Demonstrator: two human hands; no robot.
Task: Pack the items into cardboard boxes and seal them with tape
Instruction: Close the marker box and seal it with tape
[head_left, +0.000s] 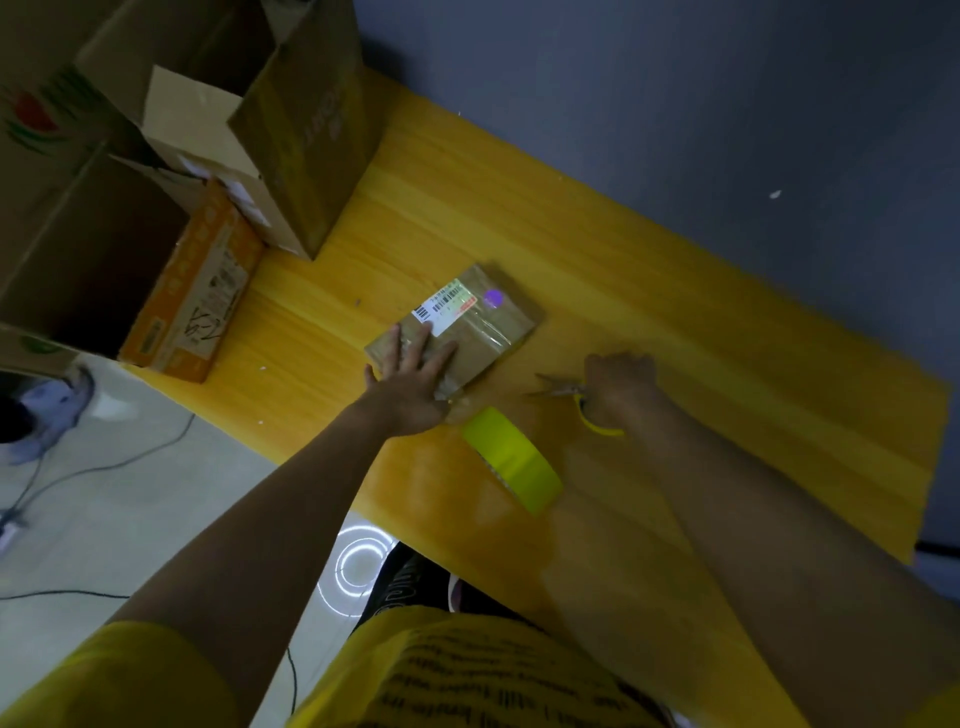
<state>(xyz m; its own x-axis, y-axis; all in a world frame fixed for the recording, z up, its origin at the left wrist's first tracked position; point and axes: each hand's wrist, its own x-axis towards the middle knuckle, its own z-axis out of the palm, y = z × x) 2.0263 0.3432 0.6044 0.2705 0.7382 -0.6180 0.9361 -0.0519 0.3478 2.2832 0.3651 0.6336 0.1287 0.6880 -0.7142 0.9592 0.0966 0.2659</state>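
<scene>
Small box: a flat cardboard box (457, 325) lies near the middle of the yellow counter (675, 291), closed, with a white barcode label (445, 306) and a purple round sticker (493, 298) on top; clear tape glints across its lid.
Tape strip: a clear strip seems to run from the box's near edge at 6 o'clock toward the roll; too faint to be sure it is uncut.
Tape roll: the yellow-green tape roll (514, 460) stands on edge at 5 o'clock from the box, just beside the left wrist.
Left hand: the left hand (415, 376) lies flat on the box's near-left corner, fingers (422, 339) spread and straight, pressing it down.
Right hand: the right hand (618, 389) is at 4 o'clock from the box, fingers curled round the yellow handles of the scissors (563, 389), whose blades point toward the box.
Step in hand: by my reading, sealing this box; the tape is laid and is about to be cut.
Next move: likely bring the blades to the strip between box and roll, snip close to the box edge, then smooth the loose end down.
Surroundings: larger open cardboard boxes (291, 130) and an orange carton (195, 291) stand at 10 o'clock, well apart.
</scene>
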